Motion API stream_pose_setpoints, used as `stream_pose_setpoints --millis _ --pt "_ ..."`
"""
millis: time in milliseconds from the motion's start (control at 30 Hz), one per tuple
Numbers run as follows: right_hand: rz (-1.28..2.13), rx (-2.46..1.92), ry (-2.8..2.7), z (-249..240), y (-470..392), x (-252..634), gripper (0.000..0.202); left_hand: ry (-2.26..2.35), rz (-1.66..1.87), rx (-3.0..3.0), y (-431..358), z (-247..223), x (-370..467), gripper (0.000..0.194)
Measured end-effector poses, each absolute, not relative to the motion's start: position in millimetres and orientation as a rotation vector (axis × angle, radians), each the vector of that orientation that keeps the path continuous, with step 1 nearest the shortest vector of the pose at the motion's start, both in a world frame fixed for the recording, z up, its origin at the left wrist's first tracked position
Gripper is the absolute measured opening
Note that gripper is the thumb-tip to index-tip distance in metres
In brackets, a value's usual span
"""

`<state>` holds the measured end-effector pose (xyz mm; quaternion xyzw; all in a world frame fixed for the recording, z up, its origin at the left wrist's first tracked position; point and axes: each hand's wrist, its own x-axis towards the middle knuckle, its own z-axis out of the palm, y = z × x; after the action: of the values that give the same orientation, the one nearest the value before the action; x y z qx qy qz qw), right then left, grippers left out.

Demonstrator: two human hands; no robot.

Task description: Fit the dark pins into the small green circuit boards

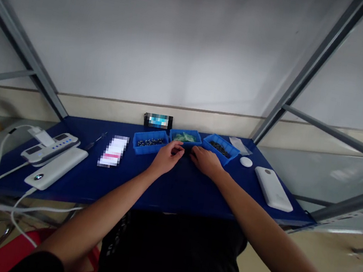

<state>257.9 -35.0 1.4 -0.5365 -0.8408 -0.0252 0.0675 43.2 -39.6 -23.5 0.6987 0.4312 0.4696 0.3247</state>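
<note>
Three small blue bins stand in a row at the back of the table. The left bin [148,151] holds small silvery-and-dark metal parts [150,142]. Green pieces [184,137] that look like plastic lie in the middle bin [198,134]. In the right bin [232,157] are small dark parts [220,148]. My left hand [167,156] is just in front of the middle bin, fingers curved, with a gap between thumb and fingers and nothing visible in it. Close by, my right hand [208,161] has its fingers bent together, palm down, between the middle and right bins; its fingertips are partly hidden.
A lit phone [113,151] and a screwdriver-like tool [94,143] lie left, near white power banks [55,168], a power strip [50,148] and cables. Another phone [158,121] leans at the back. Right are a round white case [246,162], a clear bag [240,146] and a white power bank [273,188].
</note>
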Motion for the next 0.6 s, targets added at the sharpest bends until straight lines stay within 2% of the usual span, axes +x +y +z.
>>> stream_pose_setpoints --millis 200,400,600 --pt "-0.105 -1.514 -2.513 -1.6 -31.3 251.8 0.022 1.14 1.238 1.848 -39.7 -23.1 42.5 0.031" --pt "0.043 -1.374 -2.294 -3.5 -28.5 247.1 0.014 1.163 1.239 1.863 -40.1 -21.3 42.5 0.03" --pt "0.317 -1.128 -1.967 -3.1 -26.6 251.7 0.025 1.061 1.187 1.788 -42.1 -21.4 43.6 0.031"
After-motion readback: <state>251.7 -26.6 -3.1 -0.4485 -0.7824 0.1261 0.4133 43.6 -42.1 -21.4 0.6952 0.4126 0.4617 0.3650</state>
